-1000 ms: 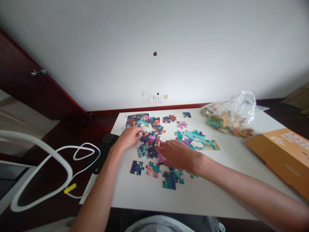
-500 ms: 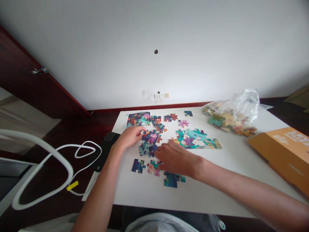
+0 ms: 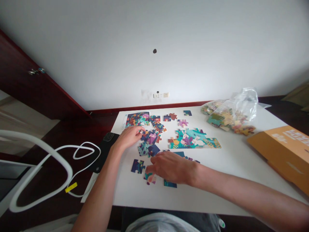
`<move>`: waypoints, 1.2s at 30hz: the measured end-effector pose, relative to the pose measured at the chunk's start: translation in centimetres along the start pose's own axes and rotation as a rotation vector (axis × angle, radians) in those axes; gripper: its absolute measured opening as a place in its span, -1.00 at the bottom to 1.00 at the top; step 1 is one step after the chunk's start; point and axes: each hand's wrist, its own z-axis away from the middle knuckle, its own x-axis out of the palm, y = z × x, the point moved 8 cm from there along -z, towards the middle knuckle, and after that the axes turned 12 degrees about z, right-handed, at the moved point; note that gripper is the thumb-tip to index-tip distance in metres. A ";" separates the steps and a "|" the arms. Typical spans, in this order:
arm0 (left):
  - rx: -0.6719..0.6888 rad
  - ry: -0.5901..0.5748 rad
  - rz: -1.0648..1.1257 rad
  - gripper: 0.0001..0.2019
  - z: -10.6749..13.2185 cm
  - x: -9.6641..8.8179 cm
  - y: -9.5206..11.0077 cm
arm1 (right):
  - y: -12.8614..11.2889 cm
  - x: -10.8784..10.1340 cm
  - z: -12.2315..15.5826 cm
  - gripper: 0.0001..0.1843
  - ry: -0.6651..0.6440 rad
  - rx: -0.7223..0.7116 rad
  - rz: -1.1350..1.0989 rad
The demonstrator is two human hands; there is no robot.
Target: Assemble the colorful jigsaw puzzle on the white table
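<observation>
Left hand [image 3: 129, 136] and right hand [image 3: 172, 166] curl at jigsaw pieces [image 3: 152, 137] (grips unclear); white tabletop [image 3: 190, 200] reaches its near edge; orange box [image 3: 280, 154] lettering blurs.

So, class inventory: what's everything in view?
Table: one, white, centre
Joined rabbit section: one, teal, mid-table
Other puzzle pieces: many, multicoloured, tabletop
Picture sheet: one, multicoloured, table's far left
Bag of pieces: one, clear, far right
Box: one, orange, right
Device: one, black, table's left edge
Cable: at least one, white, left
Tag: one, yellow, on cable
Door: one, dark red, left
Wall: one, pale, behind
Wall plates: three, white, low
Left hand: one, bare, by pieces
Right hand: one, bare, over pieces
</observation>
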 end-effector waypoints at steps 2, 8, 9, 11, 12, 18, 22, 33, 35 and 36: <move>0.002 0.001 -0.005 -0.70 0.0 -0.1 0.1 | 0.3 0.0 0.0 -0.73 0.039 0.001 0.021; 0.025 0.062 0.018 -0.73 0.0 -0.7 0.4 | 4.8 -1.7 0.9 -0.63 0.054 0.176 0.051; 0.033 0.071 0.032 -0.74 -0.1 -0.8 0.5 | 6.1 -2.0 1.3 -0.64 0.039 0.238 0.065; 0.051 0.065 0.064 -0.77 -0.1 -0.6 0.9 | 8.9 -2.4 2.4 -0.70 -0.020 0.364 0.096; 0.065 0.051 0.081 -0.78 -0.1 -0.4 1.3 | 10.4 -2.4 3.0 -0.73 -0.062 0.427 0.110; 0.212 -0.037 0.174 -0.83 0.3 2.7 5.6 | 16.6 -1.0 6.3 -0.65 -0.242 0.628 0.114; 0.316 -0.098 0.148 -0.82 0.6 5.0 8.3 | 17.7 -0.4 7.1 -0.40 -0.295 0.717 0.096; 0.219 -0.002 0.157 -0.79 0.1 3.3 6.0 | 16.8 1.4 6.2 -0.43 -0.478 0.702 0.005; 0.188 0.055 0.140 -0.81 0.0 2.1 5.0 | 16.9 1.2 6.3 -0.42 -0.481 0.707 0.012; 0.169 0.091 0.133 -0.81 0.0 1.3 4.4 | 16.9 1.0 6.3 -0.42 -0.478 0.713 0.016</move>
